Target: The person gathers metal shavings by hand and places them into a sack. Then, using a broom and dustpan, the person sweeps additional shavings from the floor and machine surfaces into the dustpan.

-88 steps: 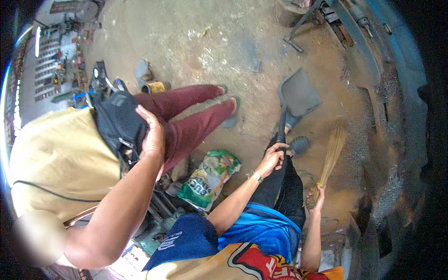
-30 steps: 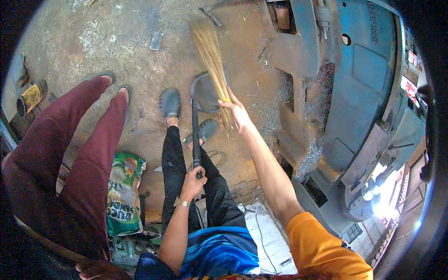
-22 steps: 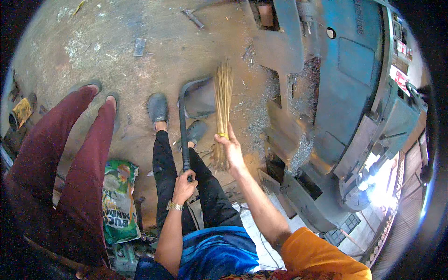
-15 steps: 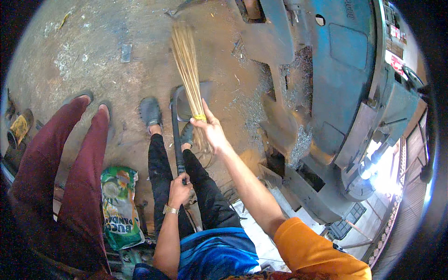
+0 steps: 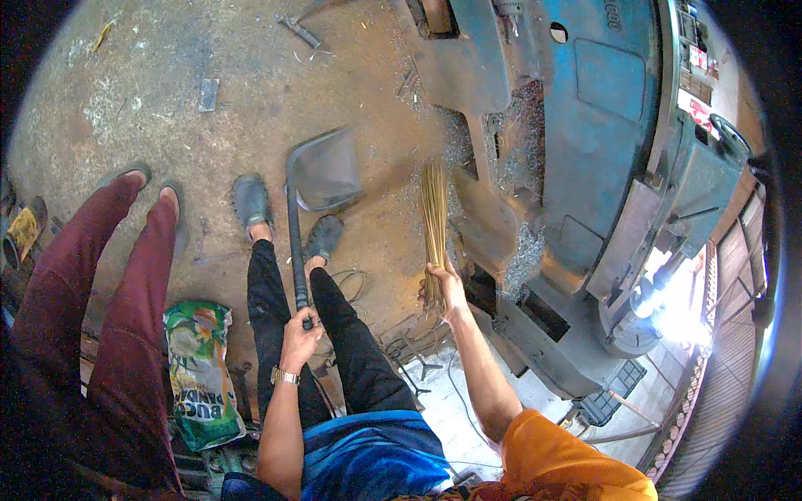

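My left hand (image 5: 302,338), with a metal-banded watch at the wrist, is closed round the upper end of a long-handled dustpan (image 5: 341,167). Its dark grey pan rests on the floor just beyond my right shoe. In my right hand (image 5: 449,290) is a stick broom (image 5: 434,209), gripped near its bound end, bristles pointing away from me. The bristle tips are at the floor beside the machine's base, close to scattered metal shavings (image 5: 528,255). A gap of bare floor separates broom and pan.
A large blue-grey machine (image 5: 606,125) fills the right side, with shavings in its base openings. Another person in maroon trousers (image 5: 125,292) stands at the left. A green-and-white sack (image 5: 200,376) lies near my left leg. Cables (image 5: 359,288) and a small metal plate (image 5: 208,95) are on the floor.
My right hand has swung the broom from above the dustpan rightward to the machine's base. The pan now shows fully; my left hand still holds its handle.
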Demonstrator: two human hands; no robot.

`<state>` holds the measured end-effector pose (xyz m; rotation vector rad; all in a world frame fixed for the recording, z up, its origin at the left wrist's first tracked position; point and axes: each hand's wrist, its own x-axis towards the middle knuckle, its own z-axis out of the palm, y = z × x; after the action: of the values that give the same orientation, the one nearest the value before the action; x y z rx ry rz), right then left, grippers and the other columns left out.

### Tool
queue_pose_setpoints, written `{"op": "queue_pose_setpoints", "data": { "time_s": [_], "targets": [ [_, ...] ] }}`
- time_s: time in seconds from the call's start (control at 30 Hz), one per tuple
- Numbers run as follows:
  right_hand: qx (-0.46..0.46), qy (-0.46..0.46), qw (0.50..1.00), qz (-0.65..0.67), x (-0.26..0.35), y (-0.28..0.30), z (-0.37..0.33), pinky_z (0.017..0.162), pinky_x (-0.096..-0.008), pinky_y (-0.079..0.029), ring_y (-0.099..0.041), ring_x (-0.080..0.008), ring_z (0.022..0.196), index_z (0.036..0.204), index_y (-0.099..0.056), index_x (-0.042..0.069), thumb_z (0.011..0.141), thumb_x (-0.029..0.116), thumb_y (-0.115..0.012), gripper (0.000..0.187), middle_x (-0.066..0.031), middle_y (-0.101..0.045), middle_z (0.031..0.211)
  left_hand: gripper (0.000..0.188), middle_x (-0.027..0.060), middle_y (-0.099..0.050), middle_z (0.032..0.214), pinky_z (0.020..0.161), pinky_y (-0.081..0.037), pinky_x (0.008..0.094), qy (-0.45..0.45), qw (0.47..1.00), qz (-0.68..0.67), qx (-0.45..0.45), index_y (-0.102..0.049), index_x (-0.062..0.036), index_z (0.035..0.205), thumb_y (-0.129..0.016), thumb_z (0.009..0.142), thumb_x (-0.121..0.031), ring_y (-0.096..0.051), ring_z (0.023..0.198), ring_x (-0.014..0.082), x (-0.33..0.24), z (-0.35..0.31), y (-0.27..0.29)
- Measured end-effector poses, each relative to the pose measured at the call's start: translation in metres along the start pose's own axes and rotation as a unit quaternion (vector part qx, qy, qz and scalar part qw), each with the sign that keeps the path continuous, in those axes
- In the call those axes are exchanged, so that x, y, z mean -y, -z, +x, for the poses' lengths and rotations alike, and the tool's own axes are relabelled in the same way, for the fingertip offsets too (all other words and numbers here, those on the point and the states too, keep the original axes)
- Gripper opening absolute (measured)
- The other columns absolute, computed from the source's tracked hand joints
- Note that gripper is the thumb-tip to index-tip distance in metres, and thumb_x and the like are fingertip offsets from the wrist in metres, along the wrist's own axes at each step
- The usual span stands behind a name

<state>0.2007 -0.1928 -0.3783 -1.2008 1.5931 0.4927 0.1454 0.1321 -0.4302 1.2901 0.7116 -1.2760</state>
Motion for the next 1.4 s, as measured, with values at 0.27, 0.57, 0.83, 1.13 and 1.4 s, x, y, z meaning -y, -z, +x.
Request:
{"op": "queue_pose_setpoints", "data": {
  "time_s": [0.27, 0.57, 0.83, 1.13, 1.4],
  "targets": [
    [0.158, 0.333, 0.893, -0.258, 0.044, -0.154, 0.023, 0.106, -0.0288, -0.035, -0.049, -0.0176, 0.123, 0.153, -0.023, 0.008, 0.085, 0.017, -0.070, 0.083, -0.0130, -0.045, 0.145, 0.013, 0.0008, -0.053, 0.063, 0.050, -0.041, 0.0285, -0.038, 0.999, 0.024, -0.010, -0.053, -0.0048, 0.082, -0.062, 0.074, 0.000, -0.052, 0.056, 0.0088, 0.018, 0.004, -0.008],
    [0.149, 0.058, 0.980, -0.122, 0.034, -0.152, 0.039, 0.041, -0.0363, -0.049, -0.058, -0.0208, 0.057, 0.154, -0.019, 0.030, 0.091, 0.018, -0.062, 0.077, -0.0110, -0.056, 0.100, 0.014, 0.0042, -0.056, 0.064, 0.051, -0.042, 0.0293, -0.050, 0.998, 0.005, -0.031, -0.057, -0.0045, 0.084, -0.062, 0.071, -0.002, -0.053, 0.055, 0.0109, 0.022, 0.000, -0.007],
    [0.075, 0.013, 0.997, 0.031, -0.006, -0.087, -0.027, 0.047, -0.0370, -0.048, -0.056, -0.0224, 0.057, 0.152, -0.018, 0.033, 0.093, 0.019, -0.058, 0.073, -0.0100, -0.053, 0.079, 0.012, 0.0027, -0.053, 0.062, 0.052, -0.042, 0.0293, -0.028, 0.999, -0.025, -0.024, -0.054, -0.0041, 0.081, -0.060, 0.071, -0.001, -0.052, 0.056, 0.0112, 0.024, 0.002, -0.011],
    [0.237, 0.068, 0.967, 0.058, 0.047, -0.187, -0.017, 0.048, -0.0360, -0.052, -0.059, -0.0219, 0.060, 0.153, -0.019, 0.033, 0.091, 0.023, -0.061, 0.076, -0.0108, -0.055, 0.083, 0.012, 0.0026, -0.054, 0.064, 0.051, -0.042, 0.0294, -0.017, 0.999, -0.032, -0.016, -0.054, -0.0030, 0.082, -0.059, 0.072, 0.002, -0.052, 0.055, 0.0110, 0.025, -0.003, -0.008],
    [0.228, 0.153, 0.958, -0.084, 0.026, -0.207, 0.024, 0.042, -0.0358, -0.052, -0.059, -0.0202, 0.052, 0.155, -0.016, 0.029, 0.088, 0.016, -0.065, 0.083, -0.0074, -0.056, 0.079, 0.013, 0.0030, -0.055, 0.065, 0.054, -0.043, 0.0294, -0.013, 0.999, -0.031, -0.022, -0.056, -0.0031, 0.083, -0.061, 0.072, 0.000, -0.055, 0.059, 0.0114, 0.031, -0.002, -0.008]
  ]
}}
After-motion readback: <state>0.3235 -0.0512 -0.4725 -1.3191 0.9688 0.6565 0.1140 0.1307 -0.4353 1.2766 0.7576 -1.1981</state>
